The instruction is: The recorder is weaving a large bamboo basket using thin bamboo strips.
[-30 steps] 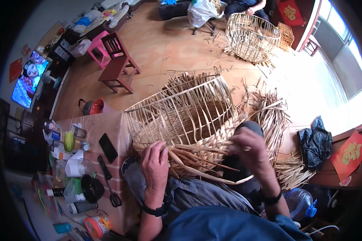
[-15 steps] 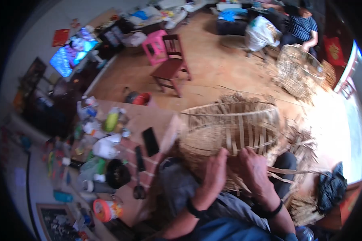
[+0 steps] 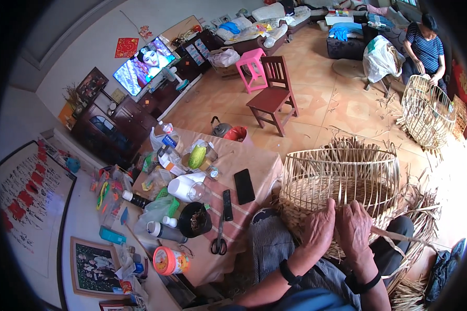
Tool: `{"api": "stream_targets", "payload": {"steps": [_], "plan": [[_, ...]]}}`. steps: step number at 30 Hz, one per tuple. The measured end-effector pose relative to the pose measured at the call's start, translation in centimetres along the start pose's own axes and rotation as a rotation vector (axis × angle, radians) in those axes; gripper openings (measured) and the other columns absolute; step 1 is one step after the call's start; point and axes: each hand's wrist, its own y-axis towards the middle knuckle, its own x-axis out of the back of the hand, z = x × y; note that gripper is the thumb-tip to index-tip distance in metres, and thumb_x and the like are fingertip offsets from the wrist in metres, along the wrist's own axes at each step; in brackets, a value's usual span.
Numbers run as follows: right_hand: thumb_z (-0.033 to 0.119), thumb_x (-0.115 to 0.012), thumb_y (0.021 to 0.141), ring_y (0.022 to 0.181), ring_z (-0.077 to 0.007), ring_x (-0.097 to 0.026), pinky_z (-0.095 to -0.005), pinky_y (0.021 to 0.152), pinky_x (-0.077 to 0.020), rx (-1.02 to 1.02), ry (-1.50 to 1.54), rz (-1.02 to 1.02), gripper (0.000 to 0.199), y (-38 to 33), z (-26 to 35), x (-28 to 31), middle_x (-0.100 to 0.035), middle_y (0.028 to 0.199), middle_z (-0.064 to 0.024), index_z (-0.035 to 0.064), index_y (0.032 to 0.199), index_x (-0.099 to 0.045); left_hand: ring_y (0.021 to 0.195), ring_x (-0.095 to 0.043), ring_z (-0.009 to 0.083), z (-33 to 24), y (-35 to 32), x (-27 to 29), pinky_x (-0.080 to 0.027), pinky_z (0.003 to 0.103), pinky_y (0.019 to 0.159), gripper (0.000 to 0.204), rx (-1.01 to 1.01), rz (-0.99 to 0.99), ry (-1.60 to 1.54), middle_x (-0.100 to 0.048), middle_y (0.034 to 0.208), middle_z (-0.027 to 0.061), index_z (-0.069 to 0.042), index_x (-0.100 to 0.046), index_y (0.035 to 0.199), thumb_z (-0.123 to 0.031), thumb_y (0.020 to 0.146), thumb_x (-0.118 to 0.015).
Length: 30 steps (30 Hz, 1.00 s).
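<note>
A large half-woven bamboo basket lies on my lap, its open upright strips pointing away from me. My left hand presses on the basket's woven near edge, fingers curled over the strips. My right hand sits right beside it, closed around a flat bamboo strip that runs off to the right. Both wrists wear dark bands.
A cluttered table stands at my left with a phone, remote, scissors, bottles and a black bowl. Loose bamboo strips lie on the floor at right. A wooden chair and pink stool stand ahead. Another person weaves a second basket.
The view has swung left and down, bringing the table and television in. The basket has turned on my lap, and both hands have come together at its near edge.
</note>
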Motion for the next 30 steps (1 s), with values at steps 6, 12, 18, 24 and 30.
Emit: {"api": "stream_targets", "payload": {"steps": [6, 12, 18, 24, 30], "plan": [[0.01, -0.071, 0.084, 0.086, -0.0364, -0.053, -0.0481, 0.073, -0.0444, -0.032, 0.123, -0.236, 0.015, -0.3, -0.1, -1.6, -0.052, 0.086, -0.0154, 0.0041, 0.084, -0.058, 0.074, -0.066, 0.0434, -0.5, 0.2, -0.7, -0.052, 0.051, 0.067, 0.036, 0.081, -0.033, -0.059, -0.06, 0.074, 0.0225, -0.003, -0.044, 0.12, 0.009, 0.087, -0.055], [0.006, -0.066, 0.088, 0.087, -0.0372, -0.052, -0.0483, 0.074, -0.0432, -0.096, 0.195, -0.215, 0.01, -0.5, 0.5, -1.4, -0.05, 0.089, -0.0167, 0.0008, 0.09, -0.058, 0.094, -0.074, 0.0356, -1.1, 0.1, 0.2, -0.058, 0.043, 0.077, 0.021, 0.278, -0.038, -0.29, -0.076, 0.102, 0.017, -0.007, -0.058, 0.119, -0.003, 0.098, -0.062], [0.008, -0.067, 0.087, 0.088, -0.0363, -0.053, -0.0476, 0.074, -0.0442, -0.082, 0.146, -0.204, 0.01, -0.4, 0.4, -1.6, -0.052, 0.089, -0.0159, 0.0006, 0.09, -0.061, 0.097, -0.076, 0.0315, -1.0, -0.4, 0.2, -0.059, 0.039, 0.08, 0.023, 0.29, -0.143, -0.472, -0.077, 0.104, 0.016, -0.007, -0.066, 0.12, -0.002, 0.098, -0.062], [0.007, -0.068, 0.086, 0.089, -0.0364, -0.053, -0.0476, 0.075, -0.0448, -0.08, 0.187, -0.197, 0.009, -0.5, -0.1, -2.0, -0.053, 0.089, -0.0155, 0.0012, 0.089, -0.062, 0.095, -0.075, 0.0335, 0.5, -1.0, -0.6, -0.06, 0.039, 0.08, 0.032, 0.159, -0.144, -0.4, -0.076, 0.104, 0.0183, -0.008, -0.069, 0.125, 0.002, 0.094, -0.064], [0.007, -0.071, 0.084, 0.086, -0.0362, -0.053, -0.0457, 0.073, -0.0454, -0.061, 0.143, -0.212, 0.009, 0.0, 0.2, -1.7, -0.054, 0.087, -0.0151, 0.0017, 0.086, -0.063, 0.091, -0.075, 0.0362, -0.4, -0.8, 0.0, -0.06, 0.042, 0.078, 0.043, 0.067, -0.177, -0.295, -0.075, 0.103, 0.0197, -0.004, -0.064, 0.13, 0.007, 0.089, -0.06]]}}
